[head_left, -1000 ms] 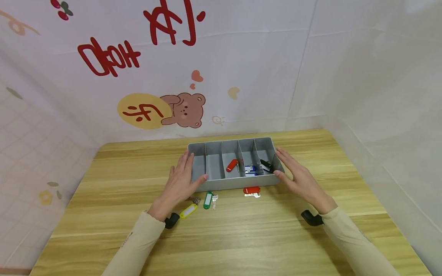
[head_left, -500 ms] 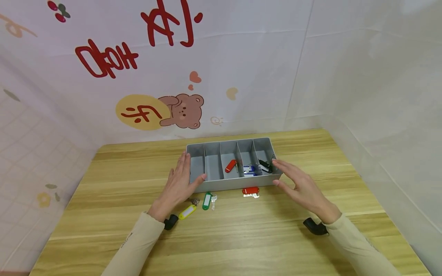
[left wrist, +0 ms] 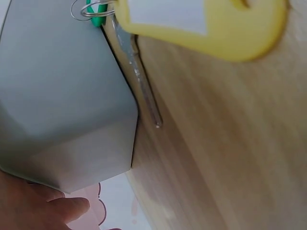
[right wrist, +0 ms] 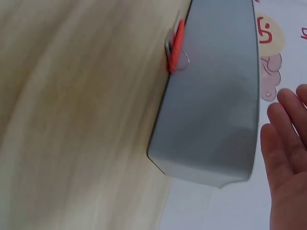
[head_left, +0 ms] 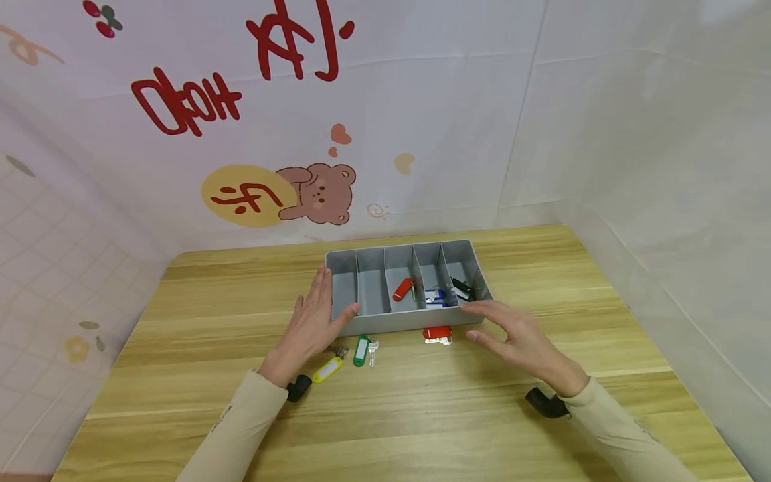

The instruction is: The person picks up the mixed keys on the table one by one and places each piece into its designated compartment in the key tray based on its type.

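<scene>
A grey tray [head_left: 415, 321] with several compartments stands toward the back of the table. My left hand [head_left: 307, 327] rests against its left end, fingers straight and thumb at the front left corner. My right hand [head_left: 524, 335] hovers off the front right corner with nothing in it, fingers extended. Just below its fingertips lies a key with a red tag [head_left: 437, 333], close to the tray's front wall. In the tray are a red key tag [head_left: 403, 289], blue key tags [head_left: 435, 294] and black key tags [head_left: 462, 288], each colour in its own compartment.
In front of the tray's left part lie a key with a green tag [head_left: 361, 351] and a key with a yellow tag [head_left: 328, 369], near my left wrist. The wooden table [head_left: 421, 415] ends at a printed white wall sheet [head_left: 458, 134] behind the tray.
My right hand has come off the tray's right end and moved toward the front and left, nearer the red tag on the table. The left hand stays at the tray's left end.
</scene>
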A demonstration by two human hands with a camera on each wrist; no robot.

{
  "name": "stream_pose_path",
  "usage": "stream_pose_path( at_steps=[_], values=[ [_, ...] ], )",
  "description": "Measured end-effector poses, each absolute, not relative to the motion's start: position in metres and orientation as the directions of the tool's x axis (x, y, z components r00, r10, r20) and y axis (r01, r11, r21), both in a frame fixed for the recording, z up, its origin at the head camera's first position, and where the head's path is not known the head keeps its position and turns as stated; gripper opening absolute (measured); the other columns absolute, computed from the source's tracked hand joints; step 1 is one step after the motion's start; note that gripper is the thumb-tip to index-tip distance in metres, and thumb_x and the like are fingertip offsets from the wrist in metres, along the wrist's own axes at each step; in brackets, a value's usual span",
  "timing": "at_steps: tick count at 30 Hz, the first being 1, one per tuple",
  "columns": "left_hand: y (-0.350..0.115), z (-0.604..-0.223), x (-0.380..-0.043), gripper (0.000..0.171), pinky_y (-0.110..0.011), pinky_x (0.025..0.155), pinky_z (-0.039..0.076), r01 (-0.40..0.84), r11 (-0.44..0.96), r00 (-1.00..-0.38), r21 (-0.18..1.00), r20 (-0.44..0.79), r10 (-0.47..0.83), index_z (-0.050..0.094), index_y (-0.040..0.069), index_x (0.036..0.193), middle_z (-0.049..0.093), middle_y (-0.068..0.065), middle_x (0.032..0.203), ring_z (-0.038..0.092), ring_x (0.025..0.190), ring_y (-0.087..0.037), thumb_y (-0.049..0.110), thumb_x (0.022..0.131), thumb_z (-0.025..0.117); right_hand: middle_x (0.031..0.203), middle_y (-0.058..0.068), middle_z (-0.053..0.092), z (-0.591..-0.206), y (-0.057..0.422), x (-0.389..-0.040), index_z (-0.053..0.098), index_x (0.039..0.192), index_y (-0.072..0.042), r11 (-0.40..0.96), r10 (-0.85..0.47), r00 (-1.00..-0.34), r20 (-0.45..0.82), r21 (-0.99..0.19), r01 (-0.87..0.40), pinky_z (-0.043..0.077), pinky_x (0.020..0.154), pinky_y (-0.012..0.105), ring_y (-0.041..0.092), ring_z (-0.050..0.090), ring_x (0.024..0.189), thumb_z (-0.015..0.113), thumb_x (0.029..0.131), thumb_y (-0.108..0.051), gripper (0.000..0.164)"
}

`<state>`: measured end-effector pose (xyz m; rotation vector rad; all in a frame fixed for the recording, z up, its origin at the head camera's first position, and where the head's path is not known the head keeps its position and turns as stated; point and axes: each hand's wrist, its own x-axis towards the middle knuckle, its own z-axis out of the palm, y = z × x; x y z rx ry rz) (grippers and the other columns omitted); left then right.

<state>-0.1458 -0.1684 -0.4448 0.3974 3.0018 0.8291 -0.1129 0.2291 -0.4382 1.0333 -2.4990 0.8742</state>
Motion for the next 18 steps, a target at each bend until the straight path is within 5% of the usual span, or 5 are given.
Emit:
stream_pose_path(
  at_steps=[6,18],
  values=[
    [-0.168,-0.445,-0.147,0.102,-0.075,0.114,0.019,0.246,0.823,-0.967,0.513,0.068,0.246,0.005,-0.003,0.164,-0.002,-0.018,0.173,0.011,0.158,-0.036,0.066,0.102,0.047,0.129,0.001,0.071,-0.447,0.220,-0.114,0.070,0.131,-0.011,0.524,-0.592,-0.677,0.437,-0.429,-0.736,0.054,0.095,0.045,0.024,0.067,0.117,0.083,0.087,-0.011,0.046],
    [-0.168,-0.445,-0.146,0.100,-0.073,0.114,0.023,0.250,0.808,-0.965,0.534,0.070,0.253,0.006,-0.004,0.164,-0.008,-0.015,0.173,0.010,0.158,-0.036,0.064,0.103,0.047,0.137,0.005,0.066,-0.456,0.212,-0.114,0.066,0.139,-0.011,0.585,-0.606,-0.768,0.208,-0.537,-0.608,0.053,0.100,0.048,0.026,0.064,0.124,0.081,0.091,-0.019,0.051]
  ],
)
